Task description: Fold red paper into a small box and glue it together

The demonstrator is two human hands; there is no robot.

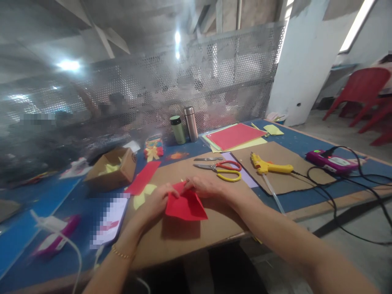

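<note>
Arms (275, 232): both bare and very close, coming in from the bottom; the left one wears a gold band (121, 252).
Left hand (161, 196): thumb and fingers pinched on the red paper (186, 208), at its top left.
Right hand (200, 186): pinched on the top of the same paper; some fingertips are hidden.
Red paper: in both hands, bent, held over the brown board (226, 220), with its shadow below.
In the way: the left hand and wrist cover some of the yellow paper (142, 199), and both hands hide the top of the red paper.
Left side: a red strip (143, 177), a box (127, 171) with yellow bits inside, and a phone (114, 220) near the left arm. A white cord (76, 249) bends close by.
Right side: scissors (228, 164) lie just past the right hand. A yellow glue gun (275, 168) rests on another board (317, 175), its clear stick (273, 194) poking over the edge. A black cord (332, 202) loops by a purple box (333, 163).
Back: a green cup (178, 131) and a steel flask (191, 125) stand side by side, near a red sheet (234, 136). A mesh wall (232, 81) stands behind.
Far right: a red chair (359, 87).
</note>
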